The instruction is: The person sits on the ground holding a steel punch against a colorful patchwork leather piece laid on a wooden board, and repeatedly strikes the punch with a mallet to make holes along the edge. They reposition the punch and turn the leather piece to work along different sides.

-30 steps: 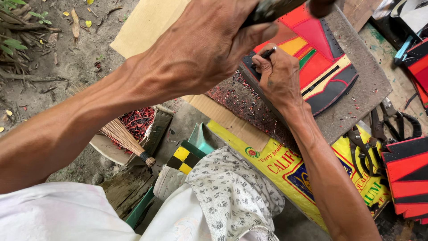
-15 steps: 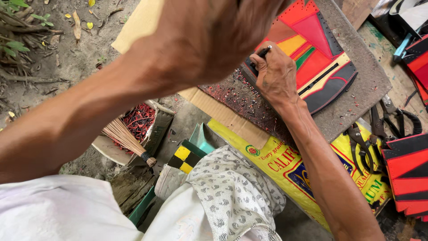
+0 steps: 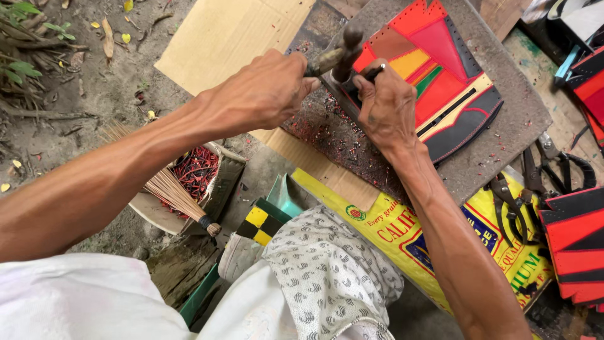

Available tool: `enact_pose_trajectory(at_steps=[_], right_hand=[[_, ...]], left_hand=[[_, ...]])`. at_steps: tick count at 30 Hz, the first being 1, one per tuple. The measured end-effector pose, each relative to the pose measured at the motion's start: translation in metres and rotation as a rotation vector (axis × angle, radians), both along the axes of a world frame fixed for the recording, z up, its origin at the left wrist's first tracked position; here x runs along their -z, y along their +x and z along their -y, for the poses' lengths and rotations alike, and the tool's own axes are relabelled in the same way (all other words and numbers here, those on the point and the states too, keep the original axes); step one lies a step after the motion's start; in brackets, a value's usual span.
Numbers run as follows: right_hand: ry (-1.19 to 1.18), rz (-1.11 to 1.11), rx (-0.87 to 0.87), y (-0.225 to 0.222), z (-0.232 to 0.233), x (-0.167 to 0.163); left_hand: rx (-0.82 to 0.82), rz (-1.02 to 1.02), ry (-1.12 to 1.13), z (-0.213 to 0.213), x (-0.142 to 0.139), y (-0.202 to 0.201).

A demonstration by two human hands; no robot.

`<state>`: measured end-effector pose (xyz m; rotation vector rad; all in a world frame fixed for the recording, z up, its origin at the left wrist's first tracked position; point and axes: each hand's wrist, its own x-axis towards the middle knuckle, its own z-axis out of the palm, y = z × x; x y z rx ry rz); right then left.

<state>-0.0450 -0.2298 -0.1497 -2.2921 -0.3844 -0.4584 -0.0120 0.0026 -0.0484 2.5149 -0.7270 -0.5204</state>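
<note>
Hammer (image 3: 340,53) over leather piece (image 3: 434,82)

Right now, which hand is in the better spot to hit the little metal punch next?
Probably the left hand: it grips the wooden-handled hammer, whose head is right beside the thin metal punch. The right hand pinches that punch upright on the red, yellow and black stitched leather piece, so it is busy.

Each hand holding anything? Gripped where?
Left hand grips a mallet by its handle. Right hand pinches a thin dark punch along its shaft, on the multicoloured leather piece.
</note>
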Motion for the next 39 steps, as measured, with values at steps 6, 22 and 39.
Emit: enact_pose_trajectory(at_steps=[6,22,39], right_hand=[[0.066,-0.006,0.038,0.003,0.001,0.003],[0.345,-0.321,-0.039,-0.016,0.020,-0.009],[0.222,-0.270,-0.067,-0.015,0.019,-0.012]], left_hand=[[0.037,-0.026,0.079,-0.001,0.019,0.010],[0.041,0.051,0.110,0.006,0.024,0.001],[0.026,0.094,0.078,0.003,0.031,0.001]])
